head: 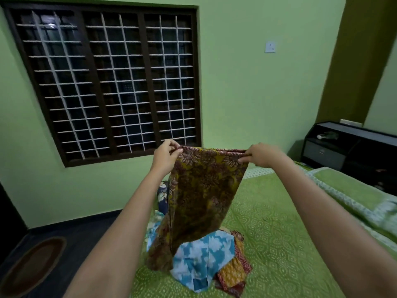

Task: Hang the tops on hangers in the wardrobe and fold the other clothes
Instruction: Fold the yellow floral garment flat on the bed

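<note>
2 hands up and out in front of you, and between them hangs the floral garment point(202, 196), olive-yellow with a maroon flower print. your left hand point(166, 157) pinches the top edge at its left corner, fingers curled tight onto the cloth. your right hand point(261, 155) pinches the same edge at the right corner, thumb and fingers closed on the fabric, so the top edge runs nearly level from 1 hand to the other. the cloth drops straight down from there, narrowing a little, and its bottom hem trails onto the pile on the bed point(279, 244). what kind of garment it is, you cannot tell from here, it hangs as a doubled panel.

under the hem lies a blue and white print cloth point(202, 254), crumpled, touching the hanging fabric. just beside that, to the right, sits an orange and red patterned cloth point(235, 274). behind the hanging garment a dark blue floral piece point(162, 196) peeks out at the bed's edge. the bed wears a green patterned sheet, with a pillow point(354, 194) to the right. ahead on the green wall is the barred window point(107, 82), a switch plate point(270, 47) to its right, a dark cabinet point(348, 149) in the corner and an oval mat point(32, 267) on the floor at left.
</note>
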A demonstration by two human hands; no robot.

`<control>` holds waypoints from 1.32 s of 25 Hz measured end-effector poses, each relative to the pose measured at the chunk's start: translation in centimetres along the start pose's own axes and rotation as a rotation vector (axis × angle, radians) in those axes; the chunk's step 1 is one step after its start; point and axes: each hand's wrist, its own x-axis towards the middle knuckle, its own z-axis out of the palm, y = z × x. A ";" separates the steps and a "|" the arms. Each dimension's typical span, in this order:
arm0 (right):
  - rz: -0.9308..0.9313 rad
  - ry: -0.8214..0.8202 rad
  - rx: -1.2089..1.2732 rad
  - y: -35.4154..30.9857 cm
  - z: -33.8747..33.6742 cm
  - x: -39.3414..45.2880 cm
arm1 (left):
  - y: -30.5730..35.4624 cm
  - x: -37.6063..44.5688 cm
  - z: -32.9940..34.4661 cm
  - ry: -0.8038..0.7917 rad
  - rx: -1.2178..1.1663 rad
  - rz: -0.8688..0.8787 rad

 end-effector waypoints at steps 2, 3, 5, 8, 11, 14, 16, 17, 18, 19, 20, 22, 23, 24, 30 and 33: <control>0.044 0.036 0.011 2.0 -0.2 -2.1 | 0.4 -1.3 1.3 -0.077 0.011 0.064; 0.037 -0.018 0.045 3.0 -0.3 -3.3 | 0.8 -2.0 1.9 -0.084 0.039 0.081; 0.049 -0.016 0.029 5.2 -0.3 -6.0 | 2.5 -3.5 3.5 -0.086 0.112 0.080; 0.090 0.151 -0.133 10.2 -0.8 -10.5 | 6.5 -6.6 7.3 -0.070 0.150 0.077; 0.077 -0.040 -0.041 15.8 -1.0 -15.0 | 10.4 -10.2 12.2 -0.085 0.190 0.035; 0.060 0.133 -0.064 21.8 0.2 -18.5 | 13.5 -14.5 17.1 -0.140 0.154 -0.056; 0.034 0.032 0.149 25.4 0.9 -20.8 | 15.4 -17.0 20.0 -0.222 0.053 -0.173; 0.048 0.009 0.250 26.9 1.0 -21.8 | 16.3 -18.0 21.3 -0.271 -0.027 -0.236; 0.068 0.033 0.309 28.4 0.9 -22.6 | 17.3 -18.6 22.1 -0.299 -0.108 -0.278; 0.081 0.087 0.355 30.1 0.7 -23.0 | 18.4 -18.9 22.9 -0.301 -0.176 -0.296; 0.093 0.156 0.387 31.5 0.3 -23.1 | 19.5 -18.8 23.5 -0.289 -0.233 -0.294; 0.131 0.289 0.343 34.4 -0.1 -22.0 | 21.7 -17.8 24.9 -0.261 -0.248 -0.240; 0.147 0.294 0.244 35.5 0.0 -21.2 | 22.4 -17.2 26.0 -0.281 -0.196 -0.214; 0.157 0.227 0.088 36.6 0.5 -20.3 | 22.6 -16.6 27.4 -0.338 -0.108 -0.199; 0.150 0.059 -0.181 43.3 8.0 -10.1 | 17.8 -11.3 40.8 -0.442 0.096 -0.277; 0.255 -0.004 -0.054 46.9 12.8 -1.1 | 15.2 -5.9 47.7 -0.493 0.230 -0.273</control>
